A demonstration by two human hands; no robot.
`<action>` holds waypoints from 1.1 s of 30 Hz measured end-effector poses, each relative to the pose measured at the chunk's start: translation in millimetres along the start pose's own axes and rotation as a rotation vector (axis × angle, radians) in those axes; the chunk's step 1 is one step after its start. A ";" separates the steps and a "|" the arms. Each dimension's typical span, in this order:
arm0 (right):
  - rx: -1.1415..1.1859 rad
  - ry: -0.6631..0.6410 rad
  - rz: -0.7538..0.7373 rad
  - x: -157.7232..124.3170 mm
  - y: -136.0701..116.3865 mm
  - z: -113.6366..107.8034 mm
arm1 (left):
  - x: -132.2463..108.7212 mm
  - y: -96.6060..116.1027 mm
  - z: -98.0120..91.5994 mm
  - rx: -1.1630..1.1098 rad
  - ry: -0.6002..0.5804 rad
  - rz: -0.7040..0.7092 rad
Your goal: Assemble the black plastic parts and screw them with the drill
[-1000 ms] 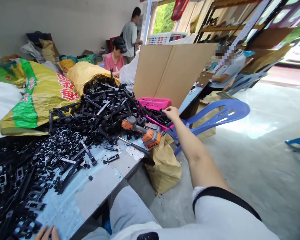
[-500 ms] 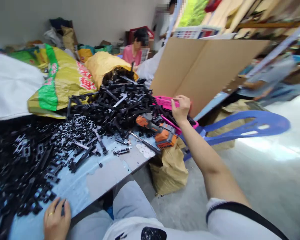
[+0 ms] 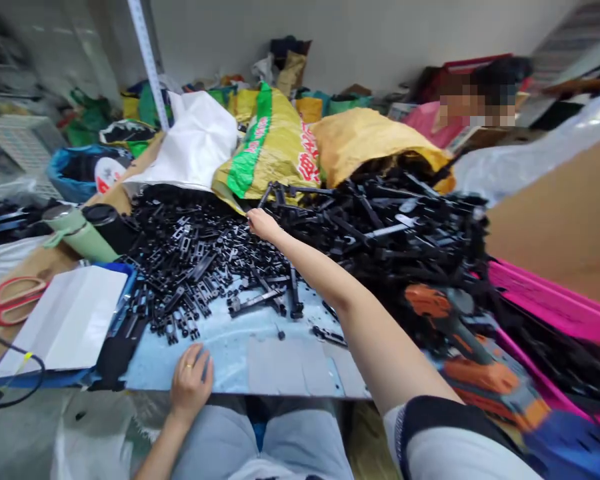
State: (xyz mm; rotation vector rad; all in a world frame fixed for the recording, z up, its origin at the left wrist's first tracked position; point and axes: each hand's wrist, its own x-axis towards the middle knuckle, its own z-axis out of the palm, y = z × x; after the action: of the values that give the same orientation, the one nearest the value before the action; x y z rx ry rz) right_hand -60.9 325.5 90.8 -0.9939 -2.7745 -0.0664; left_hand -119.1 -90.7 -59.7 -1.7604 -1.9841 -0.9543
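Note:
My left hand (image 3: 192, 381) rests at the front edge of the blue table (image 3: 230, 353), its fingers curled over a small dark piece. My right hand (image 3: 263, 225) reaches over the piles, fingers closed at the lower edge of a yellow-green sack (image 3: 273, 147); whether it grips the sack or a part is unclear. Small black parts (image 3: 195, 247) spread below and left of it. Longer black parts (image 3: 380, 227) heap up on the right, at the mouth of an orange-yellow sack (image 3: 375, 137). An orange cordless drill (image 3: 480, 360) lies at the right.
A pink basket (image 3: 555, 300) of black parts and a cardboard sheet (image 3: 565, 213) stand at right. At left are red-handled scissors (image 3: 17, 300), white paper (image 3: 63, 320), a green bottle (image 3: 83, 233) and a cable. Another person in pink sits behind the heap.
The view has swung left. My right hand has left the pink basket and reached across to the sack's edge. My left hand stays by the table's front edge.

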 end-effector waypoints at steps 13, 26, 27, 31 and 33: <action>0.097 0.053 0.374 106.5 14.1 57.6 | 3.8 6.2 -2.0 -0.008 0.007 -0.083; 1.333 -0.132 0.367 -126.6 -9.3 -7.3 | 112.9 -69.5 -12.9 0.242 -0.229 -0.421; 1.364 -0.185 0.330 -151.1 -15.0 -7.2 | 119.5 -77.9 -10.6 0.253 -0.288 -0.441; 1.112 -0.335 0.014 -243.7 -24.9 -8.4 | 124.3 -80.3 -8.4 0.154 -0.320 -0.390; 0.841 -0.365 -0.164 -282.2 -26.5 -6.7 | 115.9 -55.0 -9.0 0.036 -0.268 -0.377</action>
State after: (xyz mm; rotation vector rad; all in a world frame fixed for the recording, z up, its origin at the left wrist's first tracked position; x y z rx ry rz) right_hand 136.8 128.1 42.6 -0.5778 -2.6997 1.2474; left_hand -195.7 -10.7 5.8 -1.5945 -2.5514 -0.8127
